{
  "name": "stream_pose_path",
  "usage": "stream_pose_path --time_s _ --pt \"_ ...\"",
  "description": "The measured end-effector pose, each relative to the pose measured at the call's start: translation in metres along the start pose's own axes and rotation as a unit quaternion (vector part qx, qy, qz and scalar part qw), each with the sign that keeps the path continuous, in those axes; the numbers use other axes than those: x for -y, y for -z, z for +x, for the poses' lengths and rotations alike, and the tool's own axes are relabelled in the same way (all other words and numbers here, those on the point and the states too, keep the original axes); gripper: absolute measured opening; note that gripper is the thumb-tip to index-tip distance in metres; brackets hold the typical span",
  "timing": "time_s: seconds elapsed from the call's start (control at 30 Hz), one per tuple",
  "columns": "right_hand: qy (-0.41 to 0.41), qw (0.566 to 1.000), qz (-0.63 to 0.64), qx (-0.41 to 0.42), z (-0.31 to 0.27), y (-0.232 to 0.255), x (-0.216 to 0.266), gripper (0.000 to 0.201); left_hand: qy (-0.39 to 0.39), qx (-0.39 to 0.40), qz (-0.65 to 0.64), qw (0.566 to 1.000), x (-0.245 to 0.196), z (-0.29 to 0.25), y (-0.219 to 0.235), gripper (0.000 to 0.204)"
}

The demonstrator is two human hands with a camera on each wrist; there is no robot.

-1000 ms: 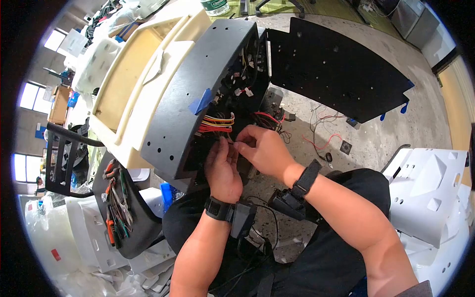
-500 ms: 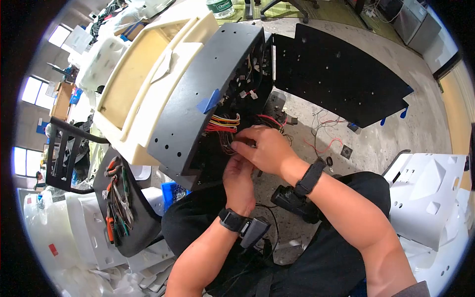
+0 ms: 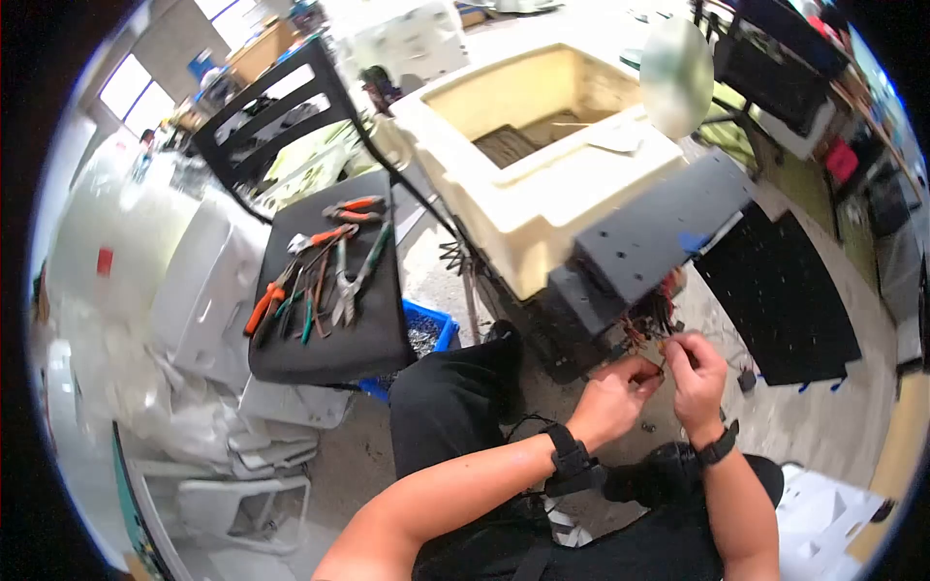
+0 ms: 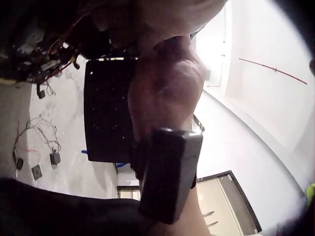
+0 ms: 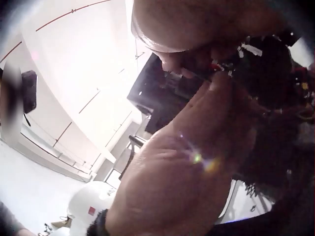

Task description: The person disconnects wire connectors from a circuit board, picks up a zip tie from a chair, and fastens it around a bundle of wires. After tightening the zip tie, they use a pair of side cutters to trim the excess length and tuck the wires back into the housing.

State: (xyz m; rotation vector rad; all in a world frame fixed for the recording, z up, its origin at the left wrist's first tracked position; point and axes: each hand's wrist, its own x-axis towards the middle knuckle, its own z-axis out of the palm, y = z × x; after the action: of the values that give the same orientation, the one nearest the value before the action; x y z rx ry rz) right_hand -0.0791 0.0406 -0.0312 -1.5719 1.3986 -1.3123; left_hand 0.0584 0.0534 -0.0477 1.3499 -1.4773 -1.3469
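Below the dark metal housing (image 3: 659,228), a bundle of red and dark wires (image 3: 644,327) hangs out. My right hand (image 3: 699,382) pinches a thin wire from this bundle between thumb and curled index finger. Beside it on the left, my left hand (image 3: 612,399) has its thumb and fingertips pinched on a wire end, largely hidden by the fingers. Seen from the right wrist, the left hand (image 5: 177,177) reaches up to the right hand's fingers (image 5: 172,61), with small connectors around them in shadow.
A black chair (image 3: 329,349) to the left bears pliers (image 3: 354,281) and other hand tools. Under it stands a blue bin (image 3: 446,334). A cream moulded shell (image 3: 523,208) adjoins the housing, and a black panel (image 3: 790,300) extends to the right. Loose wires (image 4: 42,135) lie on the floor.
The head view has swung left, bringing the chair and tools toward the middle. Both hands have come slightly away from the housing's opening and stay close together at the wires.
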Motion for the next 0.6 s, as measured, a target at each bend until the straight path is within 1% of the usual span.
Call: stream_pose_path --time_s 0.07,0.1,0.13,0.17,0.2,0.23,0.27,0.3,0.33,0.37,0.4,0.43,0.47,0.5,0.53,0.6 --pt "0.010 1.000 -0.001 0.013 -0.007 -0.008 0.017 0.009 -0.077 -0.011 0.002 0.997 0.002 -0.010 0.013 0.018" --pt "0.014 1.000 -0.002 0.026 -0.011 -0.014 0.025 0.009 -0.075 -0.023 -0.003 0.997 0.002 -0.014 0.023 0.018" --pt "0.034 0.999 0.029 -0.004 -0.015 -0.021 0.031 0.011 -0.144 -0.032 0.065 0.987 0.002 -0.021 0.033 0.017" --pt "0.053 0.996 0.063 -0.033 -0.016 -0.028 0.039 0.013 -0.208 -0.042 0.135 0.968 0.004 -0.027 0.043 0.017" --pt "0.063 0.992 0.097 -0.058 -0.012 -0.031 0.047 0.017 -0.201 -0.058 0.134 0.969 0.011 -0.033 0.050 0.017" --pt "0.108 0.980 0.132 -0.105 -0.004 -0.041 0.067 0.017 -0.108 -0.057 0.050 0.991 0.021 -0.039 0.055 0.018" --pt "0.151 0.980 0.115 -0.065 -0.001 -0.047 0.084 0.015 -0.020 -0.055 -0.038 0.998 0.028 -0.043 0.060 0.018" --pt "0.192 0.976 0.096 -0.025 0.000 -0.053 0.102 0.014 -0.019 -0.072 -0.042 0.996 0.029 -0.045 0.065 0.018" --pt "0.246 0.967 0.053 0.044 0.000 -0.062 0.119 0.010 -0.009 -0.114 -0.093 0.989 0.028 -0.045 0.069 0.017" --pt "0.248 0.959 0.028 0.132 -0.002 -0.071 0.134 0.008 -0.002 -0.157 -0.145 0.977 0.027 -0.045 0.073 0.015" --pt "0.285 0.937 0.007 0.203 -0.001 -0.087 0.146 0.013 -0.055 -0.171 -0.128 0.975 0.032 -0.044 0.076 0.015" --pt "0.322 0.906 -0.015 0.273 0.000 -0.104 0.157 0.018 -0.071 -0.181 -0.163 0.967 0.031 -0.046 0.079 0.017" --pt "0.344 0.888 -0.004 0.305 -0.001 -0.122 0.168 0.021 -0.076 -0.204 -0.170 0.961 0.032 -0.045 0.077 0.017" --pt "0.365 0.868 0.005 0.337 -0.003 -0.139 0.179 0.024 -0.059 -0.218 -0.172 0.959 0.034 -0.043 0.074 0.018" --pt "0.397 0.847 0.000 0.352 -0.005 -0.155 0.188 0.023 -0.041 -0.229 -0.175 0.957 0.038 -0.038 0.071 0.019" --pt "0.434 0.812 -0.002 0.391 -0.011 -0.185 0.208 0.023 -0.005 -0.242 -0.183 0.953 0.045 -0.026 0.064 0.022"
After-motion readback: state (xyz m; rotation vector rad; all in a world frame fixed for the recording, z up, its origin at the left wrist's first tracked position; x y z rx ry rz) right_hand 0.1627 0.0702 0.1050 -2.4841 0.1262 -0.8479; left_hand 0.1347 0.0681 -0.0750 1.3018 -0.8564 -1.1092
